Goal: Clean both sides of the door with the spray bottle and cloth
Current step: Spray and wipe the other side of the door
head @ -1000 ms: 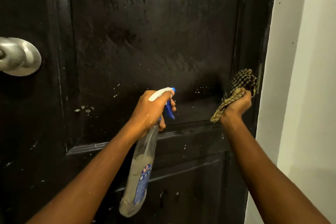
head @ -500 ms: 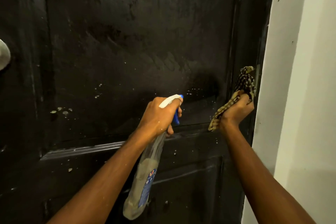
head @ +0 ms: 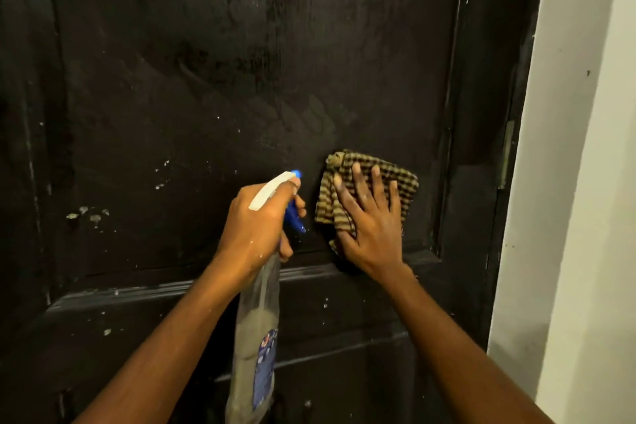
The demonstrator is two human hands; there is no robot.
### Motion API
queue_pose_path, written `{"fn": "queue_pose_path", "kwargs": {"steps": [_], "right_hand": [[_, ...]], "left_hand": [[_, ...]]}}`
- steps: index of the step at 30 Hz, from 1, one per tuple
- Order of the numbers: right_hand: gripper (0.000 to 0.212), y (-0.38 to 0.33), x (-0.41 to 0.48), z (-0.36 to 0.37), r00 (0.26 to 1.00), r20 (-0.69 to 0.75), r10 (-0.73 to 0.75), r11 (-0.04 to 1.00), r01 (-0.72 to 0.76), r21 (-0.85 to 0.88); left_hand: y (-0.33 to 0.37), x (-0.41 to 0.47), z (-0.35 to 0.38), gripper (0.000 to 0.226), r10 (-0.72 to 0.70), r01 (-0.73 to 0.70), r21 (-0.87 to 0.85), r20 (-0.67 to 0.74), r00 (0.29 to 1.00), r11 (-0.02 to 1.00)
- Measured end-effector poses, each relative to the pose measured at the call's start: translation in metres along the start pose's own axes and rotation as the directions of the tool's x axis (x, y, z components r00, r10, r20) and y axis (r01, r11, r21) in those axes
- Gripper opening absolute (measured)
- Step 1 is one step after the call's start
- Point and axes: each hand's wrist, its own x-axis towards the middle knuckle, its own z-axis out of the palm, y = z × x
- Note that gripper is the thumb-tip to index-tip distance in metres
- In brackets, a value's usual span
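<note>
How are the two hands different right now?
The left hand is curled round the spray bottle, while the right hand lies flat with its fingers spread. The left hand grips a hard bottle; the right hand presses a soft checked cloth against the door. Both are bare and about level.

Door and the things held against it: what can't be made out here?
In the head view:
Other side of the door: hidden by the door itself.
Its top, bottom and left part: cut off by the picture's edges.
Base of the spray bottle: past the bottom edge; label too blurred to read.
Surface under the cloth: covered by it and the right hand pressing it.
</note>
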Motion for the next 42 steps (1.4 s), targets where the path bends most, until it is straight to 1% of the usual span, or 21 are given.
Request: {"fn": "queue_pose_path", "kwargs": {"steps": [1, 3, 4, 6, 8, 9, 11, 13, 15, 18, 19, 21, 24, 26, 27, 30, 34, 36, 38, 40, 42], "right_hand": [[0.074, 0.008, -0.019, 0.003, 1.000, 0.015, 0.014, 1.000, -0.014, -0.028], [0.080, 0.026, -0.039, 0.001, 0.985, 0.003, 0.174, 0.984, -0.174, -0.044], [0.081, 0.032, -0.036, -0.001, 0.955, -0.018, 0.297, 0.954, -0.298, -0.026], [0.076, 0.035, -0.010, -0.009, 0.851, -0.069, 0.521, 0.853, -0.519, 0.044], [0.073, 0.026, 0.033, -0.017, 0.762, -0.106, 0.639, 0.769, -0.631, 0.097], [0.073, 0.019, 0.054, -0.020, 0.747, -0.119, 0.654, 0.757, -0.645, 0.105], [0.073, -0.003, 0.078, -0.018, 0.794, -0.129, 0.595, 0.804, -0.590, 0.076], [0.072, -0.024, 0.076, -0.010, 0.894, -0.125, 0.431, 0.901, -0.433, 0.010], [0.072, -0.035, 0.049, -0.003, 0.965, -0.080, 0.249, 0.968, -0.250, -0.009], [0.074, -0.015, -0.007, 0.004, 0.998, -0.022, 0.054, 0.998, -0.055, -0.025], [0.076, -0.004, -0.020, 0.003, 0.998, -0.013, 0.065, 0.997, -0.065, -0.035], [0.080, 0.012, -0.022, -0.003, 0.975, -0.018, 0.219, 0.975, -0.220, -0.027], [0.074, 0.006, 0.030, -0.014, 0.851, -0.072, 0.521, 0.854, -0.518, 0.050], [0.073, -0.009, 0.076, -0.021, 0.794, -0.110, 0.597, 0.802, -0.591, 0.089], [0.073, -0.019, 0.097, -0.022, 0.794, -0.115, 0.597, 0.802, -0.589, 0.094], [0.073, -0.056, 0.129, -0.019, 0.875, -0.132, 0.465, 0.885, -0.465, 0.039], [0.073, -0.088, 0.099, -0.006, 0.983, -0.067, 0.168, 0.985, -0.170, -0.020], [0.068, -0.088, 0.062, 0.002, 1.000, -0.015, -0.011, 0.999, 0.011, -0.040], [0.063, -0.073, 0.025, 0.009, 0.984, 0.024, -0.176, 0.980, 0.178, -0.089], [0.064, -0.049, 0.004, 0.010, 0.980, 0.035, -0.193, 0.974, 0.196, -0.117], [0.073, -0.032, 0.008, 0.004, 0.999, -0.013, -0.037, 0.995, 0.036, -0.090]], "left_hand": [[0.001, -0.001, 0.000, 0.041, 0.001, -0.001, 0.003, 0.011, 1.000, 1.000], [0.002, -0.003, 0.001, 0.040, 0.005, -0.005, 0.003, 0.037, 0.999, 1.000], [0.002, -0.004, 0.001, 0.040, 0.011, -0.012, 0.004, 0.051, 0.999, 1.000], [0.004, -0.008, 0.000, 0.040, 0.037, -0.039, 0.019, 0.075, 0.997, 0.999], [0.005, -0.010, -0.001, 0.040, 0.060, -0.064, 0.038, 0.093, 0.994, 0.997], [0.005, -0.011, -0.002, 0.040, 0.061, -0.065, 0.040, 0.094, 0.994, 0.997], [0.007, -0.012, -0.004, 0.039, 0.049, -0.053, 0.038, 0.083, 0.995, 0.998], [0.009, -0.011, -0.006, 0.039, 0.044, -0.047, 0.040, 0.065, 0.997, 0.998], [0.011, -0.010, -0.010, 0.038, 0.034, -0.035, 0.043, 0.041, 0.999, 0.998], [0.011, -0.011, -0.016, 0.040, 0.052, -0.054, 0.080, 0.032, 0.998, 0.995], [0.010, -0.012, -0.017, 0.041, 0.059, -0.061, 0.088, 0.029, 0.998, 0.994], [0.009, -0.012, -0.021, 0.040, 0.056, -0.057, 0.095, 0.014, 0.998, 0.994], [0.007, -0.013, -0.029, 0.039, 0.029, -0.029, 0.101, 0.002, 1.000, 0.994], [0.006, -0.015, -0.037, 0.039, 0.003, -0.002, 0.109, -0.007, 1.000, 0.994], [0.006, -0.016, -0.041, 0.039, -0.011, 0.013, 0.118, -0.015, 1.000, 0.993], [0.006, -0.017, -0.056, 0.040, -0.053, 0.059, 0.129, -0.049, 0.997, 0.990], [0.003, -0.021, -0.076, 0.041, -0.053, 0.070, 0.139, -0.119, 0.991, 0.988], [0.001, -0.024, -0.083, 0.040, -0.034, 0.057, 0.151, -0.153, 0.988, 0.987], [0.002, -0.025, -0.089, 0.040, -0.009, 0.036, 0.154, -0.174, 0.985, 0.987], [0.003, -0.026, -0.094, 0.040, 0.016, 0.012, 0.148, -0.184, 0.983, 0.989], [0.004, -0.027, -0.098, 0.040, 0.042, -0.017, 0.142, -0.179, 0.983, 0.990]]}}
